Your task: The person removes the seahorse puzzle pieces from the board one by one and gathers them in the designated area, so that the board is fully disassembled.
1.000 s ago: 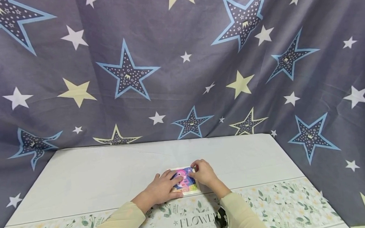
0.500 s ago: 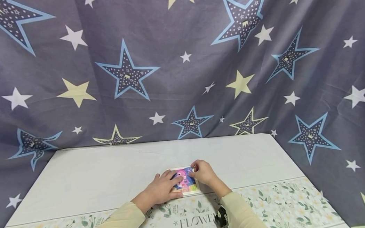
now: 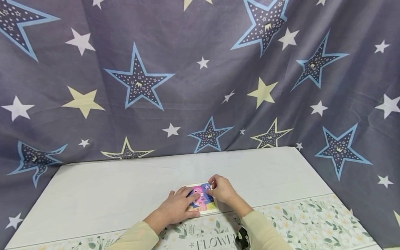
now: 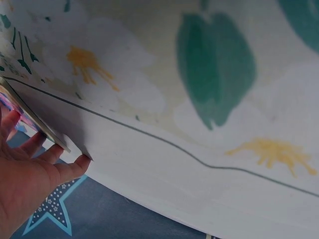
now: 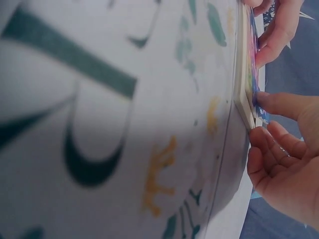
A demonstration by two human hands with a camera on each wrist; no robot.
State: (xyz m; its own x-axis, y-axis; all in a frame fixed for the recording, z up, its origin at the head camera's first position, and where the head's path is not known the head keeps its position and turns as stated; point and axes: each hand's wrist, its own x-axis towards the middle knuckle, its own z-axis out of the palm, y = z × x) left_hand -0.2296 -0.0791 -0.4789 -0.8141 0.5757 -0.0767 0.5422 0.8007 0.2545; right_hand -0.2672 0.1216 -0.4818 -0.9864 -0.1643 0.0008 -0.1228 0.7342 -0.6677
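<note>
A small flat picture board (image 3: pixel 207 207) with a pale raised rim lies near the middle of the table, a pink sea creature on blue printed on it. My left hand (image 3: pixel 175 208) rests over its left side with fingers spread, one fingertip on the pink figure. In the left wrist view the fingers (image 4: pixel 35 144) reach across the board's edge (image 4: pixel 37 122). At the right side, my right hand (image 3: pixel 224 191) grips the board's edge. The right wrist view shows its thumb (image 5: pixel 279 103) on the picture and its other fingers curled close to the rim's corner.
The white tabletop (image 3: pixel 121 191) has a flower-patterned cover strip (image 3: pixel 312 225) with lettering along its near side. A dark star-print curtain (image 3: pixel 167 35) hangs behind the table and at both sides. A black device (image 3: pixel 242 238) sits at the right wrist.
</note>
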